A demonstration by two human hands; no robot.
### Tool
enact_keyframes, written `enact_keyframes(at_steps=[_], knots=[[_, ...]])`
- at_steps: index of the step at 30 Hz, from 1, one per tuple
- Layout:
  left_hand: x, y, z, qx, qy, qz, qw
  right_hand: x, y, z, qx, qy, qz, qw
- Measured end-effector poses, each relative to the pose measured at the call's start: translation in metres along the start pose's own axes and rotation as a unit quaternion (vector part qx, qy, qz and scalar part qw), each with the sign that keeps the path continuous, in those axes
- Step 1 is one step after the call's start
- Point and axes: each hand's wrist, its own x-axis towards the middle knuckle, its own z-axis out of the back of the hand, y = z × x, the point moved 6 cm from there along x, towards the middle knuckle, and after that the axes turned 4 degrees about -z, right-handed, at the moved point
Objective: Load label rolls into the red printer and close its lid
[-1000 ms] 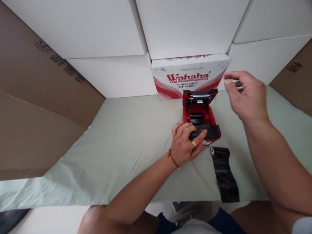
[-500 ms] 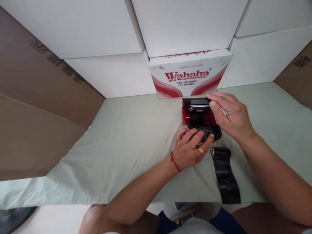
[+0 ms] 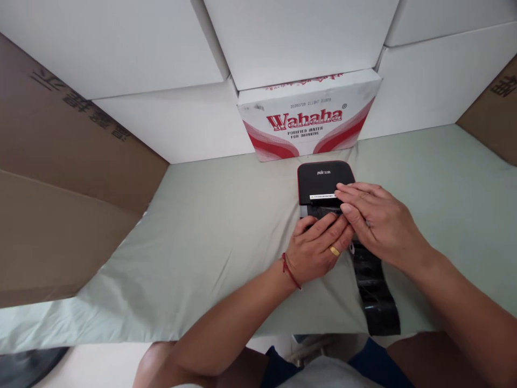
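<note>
A black device with a red edge [image 3: 323, 180] lies on the green cloth, its lid down over the body. A white label strip runs along the lid's near edge. My left hand [image 3: 321, 245] rests on the near part of the device, fingers bent over black film there. On the lid's right near corner lies my right hand [image 3: 374, 218], fingers together and thumb close to my left fingers. A strip of black film [image 3: 374, 291] stretches from beside the device toward the cloth's front edge, its upper end partly behind my right hand.
Behind the device stands a white and red Wahaha carton [image 3: 309, 121], against large white boxes [image 3: 169, 121]. A brown cardboard box [image 3: 72, 226] is at the left, another [image 3: 490, 113] at the far right. Green cloth [image 3: 194, 248] covers the table.
The device's lid has swung down toward me, hiding the red interior. My right hand has moved nearer and slightly left with it. My left hand stays at the near edge.
</note>
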Motion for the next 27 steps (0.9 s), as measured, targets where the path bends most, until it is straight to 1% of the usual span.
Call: enact_keyframes(at_steps=[3, 5, 9, 11, 13, 16, 18, 20, 22, 23, 24, 25, 26, 27], knots=[[0.000, -0.001, 0.002, 0.011, -0.003, -0.009, 1.000, -0.003, 0.001, -0.001, -0.024, -0.006, -0.004, 1.000], [0.000, -0.001, 0.003, 0.010, 0.000, -0.008, 1.000, -0.005, 0.001, -0.001, -0.019, -0.015, 0.001, 1.000], [-0.001, 0.000, 0.001, -0.006, 0.015, 0.005, 1.000, -0.012, -0.008, -0.007, 0.040, -0.031, -0.002, 0.999], [0.000, 0.001, 0.000, 0.004, 0.010, 0.003, 1.000, -0.016, -0.013, -0.012, 0.066, -0.049, -0.009, 0.997], [0.001, 0.001, 0.002, 0.014, -0.009, -0.005, 1.000, -0.019, -0.014, -0.015, 0.085, -0.073, -0.002, 0.994], [-0.001, 0.002, 0.006, -0.020, -0.059, -0.006, 0.998, -0.025, -0.007, -0.012, 0.100, -0.116, 0.044, 0.987], [-0.007, 0.009, 0.009, -0.072, -0.100, 0.022, 0.992, -0.030, -0.001, -0.005, 0.082, -0.146, 0.066, 0.984], [-0.017, 0.022, 0.010, -0.129, -0.144, 0.081, 0.978, -0.034, 0.002, 0.003, 0.060, -0.173, 0.073, 0.980], [-0.028, 0.044, 0.008, -0.184, -0.189, 0.177, 0.948, -0.036, 0.003, 0.007, 0.062, -0.185, 0.081, 0.977], [-0.034, 0.058, 0.004, -0.215, -0.205, 0.241, 0.924, -0.036, 0.003, 0.009, 0.071, -0.185, 0.090, 0.976], [-0.040, 0.071, -0.003, -0.260, -0.206, 0.309, 0.891, -0.036, 0.004, 0.010, 0.080, -0.186, 0.099, 0.974], [-0.044, 0.083, -0.011, -0.321, -0.205, 0.364, 0.850, -0.035, 0.004, 0.010, 0.086, -0.187, 0.104, 0.973], [-0.046, 0.091, -0.020, -0.393, -0.205, 0.402, 0.802, -0.034, 0.004, 0.010, 0.089, -0.189, 0.107, 0.972], [-0.045, 0.096, -0.028, -0.462, -0.196, 0.421, 0.755, -0.033, 0.004, 0.010, 0.090, -0.190, 0.110, 0.971]])
